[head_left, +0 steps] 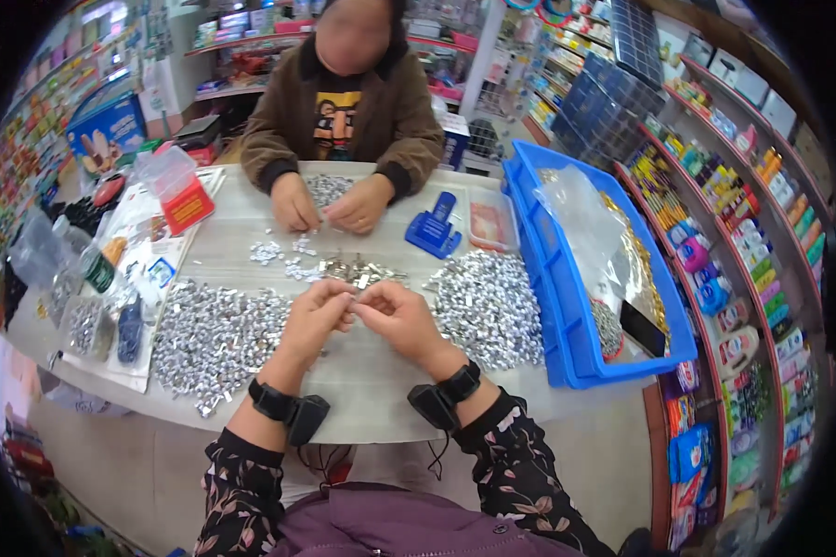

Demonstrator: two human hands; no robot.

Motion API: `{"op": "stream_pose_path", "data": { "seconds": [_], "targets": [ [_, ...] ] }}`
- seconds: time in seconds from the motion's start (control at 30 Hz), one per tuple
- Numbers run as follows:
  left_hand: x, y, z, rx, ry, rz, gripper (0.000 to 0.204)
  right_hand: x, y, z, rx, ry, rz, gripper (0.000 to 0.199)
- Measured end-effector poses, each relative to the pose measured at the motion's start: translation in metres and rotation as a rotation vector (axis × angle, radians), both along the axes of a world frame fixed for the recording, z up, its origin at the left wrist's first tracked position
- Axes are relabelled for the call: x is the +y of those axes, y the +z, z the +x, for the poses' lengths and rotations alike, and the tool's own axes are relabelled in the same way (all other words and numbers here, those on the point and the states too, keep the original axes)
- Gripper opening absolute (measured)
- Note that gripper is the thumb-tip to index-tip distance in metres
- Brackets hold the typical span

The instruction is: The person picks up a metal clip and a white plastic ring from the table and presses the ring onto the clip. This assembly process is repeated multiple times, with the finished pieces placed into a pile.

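My left hand (318, 318) and my right hand (397, 318) meet over the middle of the table, fingertips pinched together. Whatever small piece sits between them is too small to make out. Just beyond my fingers lies a small heap of brassy metal pieces (362, 270). Beside my left hand spreads a wide pile of small silver metal pieces (215, 339). A second silver pile (489, 306) lies to the right of my right hand. Small clusters of silver pieces (267, 252) rest farther off, on the left of the brassy heap.
Across the table (362, 399), a person's hands (330, 206) work at another silver pile. At right stands a blue crate (567, 306) holding plastic bags and a phone (642, 329). A blue tape-dispenser-like object (434, 227) is near it. A bottle (97, 269) and red box (188, 204) stand left.
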State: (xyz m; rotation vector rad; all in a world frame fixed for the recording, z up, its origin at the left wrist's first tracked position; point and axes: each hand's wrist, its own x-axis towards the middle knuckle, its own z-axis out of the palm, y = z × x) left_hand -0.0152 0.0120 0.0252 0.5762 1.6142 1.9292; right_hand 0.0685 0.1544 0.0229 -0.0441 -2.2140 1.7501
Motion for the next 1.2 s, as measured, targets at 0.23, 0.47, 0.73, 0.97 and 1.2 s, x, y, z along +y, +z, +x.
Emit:
{"op": "stream_pose_path", "data": {
  "seconds": [0.23,0.47,0.73,0.97,1.2],
  "targets": [
    [0.0,-0.006,-0.002,-0.234,-0.017,0.132,0.008,0.007,-0.007,0.003,-0.026,0.157,-0.344,0.012],
    [-0.001,-0.01,0.0,-0.397,-0.018,0.168,0.008,0.003,-0.009,-0.001,0.05,0.1,-0.365,0.012],
    [0.01,-0.025,0.003,0.077,0.016,0.078,0.015,0.002,-0.012,-0.003,-0.035,0.003,-0.25,0.012],
    [0.005,-0.019,0.018,0.605,0.11,-0.213,0.018,0.007,-0.014,-0.006,-0.16,0.055,-0.28,0.01],
    [-0.006,-0.031,-0.029,0.996,0.416,-0.438,0.013,-0.001,-0.019,-0.005,-0.247,0.124,-0.068,0.012]
  ]
}}
